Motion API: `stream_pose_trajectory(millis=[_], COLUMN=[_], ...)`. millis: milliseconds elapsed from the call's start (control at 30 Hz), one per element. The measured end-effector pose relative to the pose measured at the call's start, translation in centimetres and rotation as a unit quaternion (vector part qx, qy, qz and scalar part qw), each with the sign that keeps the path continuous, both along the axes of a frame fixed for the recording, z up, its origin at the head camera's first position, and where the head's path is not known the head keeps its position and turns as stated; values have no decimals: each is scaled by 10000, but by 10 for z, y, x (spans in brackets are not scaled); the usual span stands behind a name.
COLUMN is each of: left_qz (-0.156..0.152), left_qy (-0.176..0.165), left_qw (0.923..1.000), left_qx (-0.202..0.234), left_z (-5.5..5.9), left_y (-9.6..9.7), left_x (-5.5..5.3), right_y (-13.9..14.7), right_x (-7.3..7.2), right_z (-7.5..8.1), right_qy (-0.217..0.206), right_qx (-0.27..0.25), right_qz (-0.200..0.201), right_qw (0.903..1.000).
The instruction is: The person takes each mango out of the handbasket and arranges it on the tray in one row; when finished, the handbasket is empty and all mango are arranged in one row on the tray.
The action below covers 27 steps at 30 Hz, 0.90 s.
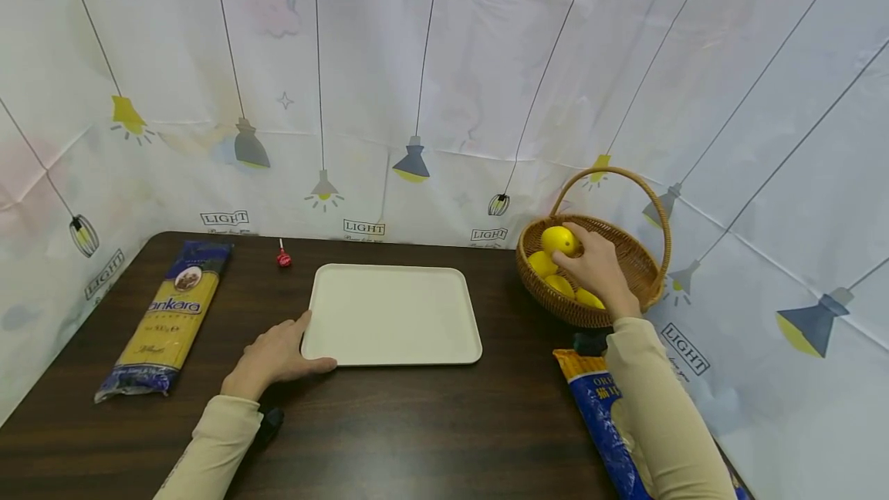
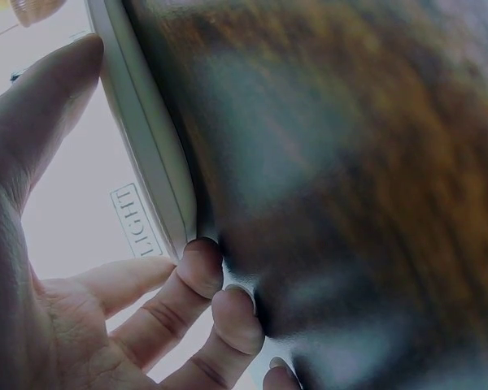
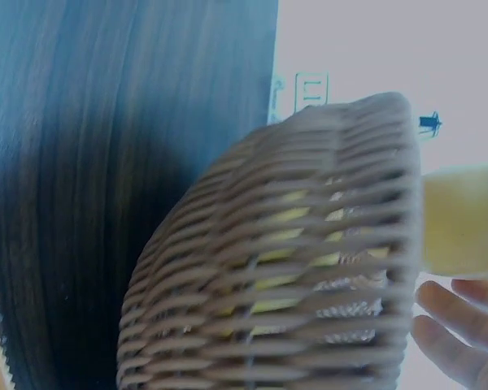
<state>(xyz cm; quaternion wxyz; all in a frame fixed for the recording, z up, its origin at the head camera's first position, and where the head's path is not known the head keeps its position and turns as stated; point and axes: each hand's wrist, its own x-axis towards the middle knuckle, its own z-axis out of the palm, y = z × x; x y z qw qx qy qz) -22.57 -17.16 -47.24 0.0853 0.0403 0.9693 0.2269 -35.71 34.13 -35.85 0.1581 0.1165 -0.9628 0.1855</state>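
A yellow lemon (image 1: 559, 241) is pinched in my right hand (image 1: 596, 267), at the left side of the wicker basket (image 1: 628, 247). Several more lemons (image 1: 544, 264) lie in the basket below it. In the right wrist view the held lemon (image 3: 464, 221) shows beside the woven rim, fingers (image 3: 451, 325) under it. Around the near left corner of a white rectangular tray (image 1: 392, 315) lies my left hand (image 1: 278, 353), thumb at the front edge and fingers at the left side. The left wrist view shows its fingertips (image 2: 202, 264) right at the tray's edge (image 2: 150, 134).
A yellow and blue pasta packet (image 1: 167, 315) lies on the dark wooden table (image 1: 389, 430) at the left. Behind the tray is a red lollipop (image 1: 283, 258). A blue and orange bag (image 1: 600, 407) lies partly under my right forearm. A printed curtain (image 1: 417, 60) borders the table.
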Motion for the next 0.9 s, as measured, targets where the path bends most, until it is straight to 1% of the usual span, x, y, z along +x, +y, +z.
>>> stream_pose_trajectory(millis=[167,433,600,800,900], left_qz=[10,6,8,16,8], left_qy=[-41,-62,-19,-61,-46], left_qw=[10000,10000,10000,10000,10000], left_qx=[-13,-4,-6,3,-16], left_z=[2,4,3,3,3], left_y=[1,1,1,1,1], left_x=[0,0,1,1,2], right_y=[-10,-25,-34,-50,-60], right_x=[0,0,-3,-2,-2], right_z=[4,8,6,4,1], right_qy=[175,246,289,437,428], right_qx=[-135,-311,-274,-298,-342], right_qz=[169,396,512,743,858], right_qw=[9996,9984,9979,9958,9948])
